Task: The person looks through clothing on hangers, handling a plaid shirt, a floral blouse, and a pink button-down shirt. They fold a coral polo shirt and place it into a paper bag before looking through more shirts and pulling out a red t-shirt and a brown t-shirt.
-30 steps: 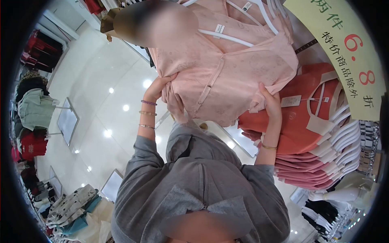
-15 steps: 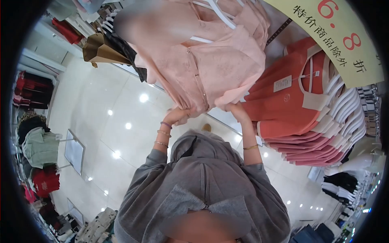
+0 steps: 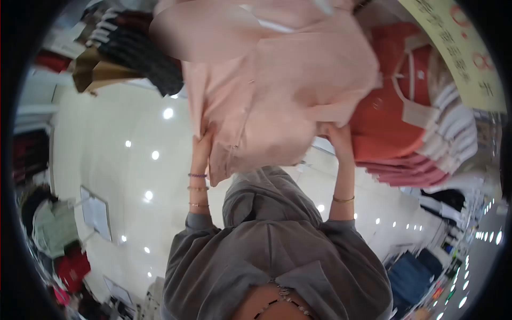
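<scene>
A pale pink button-front blouse (image 3: 282,80) hangs in front of me, smeared by motion, with part of a white hanger (image 3: 269,25) at its top. My left hand (image 3: 202,141) is closed on the blouse's edge at the left, its fingers partly hidden in the cloth. On the right, my right hand (image 3: 335,134) grips the fabric near the lower side, fingers mostly covered by the folds. Between the hands the front hem droops loosely, with the row of buttons slanting down to the left.
Orange-red collared tops (image 3: 386,101) hang on white hangers (image 3: 453,114) close to my right hand. A yellow sign (image 3: 464,53) overhangs them. Dark garments (image 3: 138,50) and a brown paper bag (image 3: 101,69) are at upper left. Glossy pale floor (image 3: 133,170) reflects lights.
My hands have moved apart, left hand to the left and right hand to the right, spreading the blouse's lower part wider. The view has shifted slightly.
</scene>
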Demonstrator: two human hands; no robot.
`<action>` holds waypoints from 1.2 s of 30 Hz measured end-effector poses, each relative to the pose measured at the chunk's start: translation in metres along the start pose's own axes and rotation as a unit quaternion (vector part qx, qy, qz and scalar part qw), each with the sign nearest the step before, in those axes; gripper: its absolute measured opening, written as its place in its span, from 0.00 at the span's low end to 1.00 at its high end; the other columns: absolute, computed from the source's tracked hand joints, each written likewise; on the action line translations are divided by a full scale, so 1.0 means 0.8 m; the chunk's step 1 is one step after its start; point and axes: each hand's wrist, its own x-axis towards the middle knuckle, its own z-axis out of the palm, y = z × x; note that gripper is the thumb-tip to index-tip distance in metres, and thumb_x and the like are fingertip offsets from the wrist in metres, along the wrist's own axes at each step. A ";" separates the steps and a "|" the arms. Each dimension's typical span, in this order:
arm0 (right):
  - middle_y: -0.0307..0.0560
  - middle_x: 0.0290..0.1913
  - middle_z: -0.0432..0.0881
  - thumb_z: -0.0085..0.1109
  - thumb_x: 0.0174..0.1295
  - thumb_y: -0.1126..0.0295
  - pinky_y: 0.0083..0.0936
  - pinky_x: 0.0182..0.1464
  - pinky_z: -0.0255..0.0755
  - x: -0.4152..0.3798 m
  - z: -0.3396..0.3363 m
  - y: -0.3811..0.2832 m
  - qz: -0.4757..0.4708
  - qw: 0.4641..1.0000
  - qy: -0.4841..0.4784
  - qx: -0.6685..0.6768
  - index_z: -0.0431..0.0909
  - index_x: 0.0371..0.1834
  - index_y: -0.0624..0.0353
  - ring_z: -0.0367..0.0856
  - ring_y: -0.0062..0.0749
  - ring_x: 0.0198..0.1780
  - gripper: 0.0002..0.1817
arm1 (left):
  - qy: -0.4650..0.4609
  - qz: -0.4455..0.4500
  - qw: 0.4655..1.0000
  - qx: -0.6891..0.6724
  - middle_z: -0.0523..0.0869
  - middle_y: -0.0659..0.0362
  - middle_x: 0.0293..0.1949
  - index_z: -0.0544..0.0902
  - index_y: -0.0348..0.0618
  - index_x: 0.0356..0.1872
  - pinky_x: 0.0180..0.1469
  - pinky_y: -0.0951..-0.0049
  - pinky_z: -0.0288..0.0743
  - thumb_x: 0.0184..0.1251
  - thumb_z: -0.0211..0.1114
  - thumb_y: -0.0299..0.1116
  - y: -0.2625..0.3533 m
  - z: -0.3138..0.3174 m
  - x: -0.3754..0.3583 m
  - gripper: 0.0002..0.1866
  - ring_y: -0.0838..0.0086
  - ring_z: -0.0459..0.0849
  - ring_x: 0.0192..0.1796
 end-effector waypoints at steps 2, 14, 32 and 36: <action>0.49 0.42 0.82 0.60 0.61 0.73 0.28 0.49 0.73 -0.048 0.009 -0.073 -0.170 0.956 0.057 -0.230 0.77 0.50 0.67 0.80 0.34 0.47 0.15 | 0.026 -0.046 0.995 0.083 0.84 0.53 0.46 0.76 0.28 0.55 0.51 0.74 0.74 0.67 0.64 0.32 -0.028 -0.005 0.002 0.20 0.73 0.80 0.49; 0.54 0.62 0.75 0.67 0.56 0.75 0.39 0.69 0.60 -0.115 -0.118 -0.165 -0.415 0.846 0.021 -0.333 0.75 0.60 0.61 0.71 0.48 0.65 0.26 | -0.031 0.112 0.965 0.236 0.78 0.48 0.54 0.65 0.40 0.68 0.54 0.65 0.75 0.64 0.68 0.33 -0.017 0.112 -0.057 0.33 0.61 0.78 0.53; 0.51 0.51 0.82 0.58 0.61 0.79 0.26 0.52 0.74 -0.185 -0.512 -0.108 -0.443 0.789 0.349 -0.243 0.81 0.48 0.63 0.81 0.36 0.52 0.12 | -0.378 0.272 0.879 0.102 0.71 0.51 0.59 0.58 0.32 0.68 0.63 0.69 0.65 0.61 0.72 0.35 0.071 0.489 -0.296 0.40 0.67 0.73 0.59; 0.52 0.52 0.81 0.61 0.64 0.70 0.26 0.51 0.73 -0.156 -0.566 -0.105 -0.332 0.865 0.342 -0.158 0.77 0.56 0.62 0.80 0.32 0.50 0.18 | -0.265 0.291 0.906 0.158 0.72 0.51 0.61 0.58 0.36 0.69 0.63 0.64 0.66 0.64 0.69 0.37 0.071 0.473 -0.301 0.38 0.71 0.75 0.56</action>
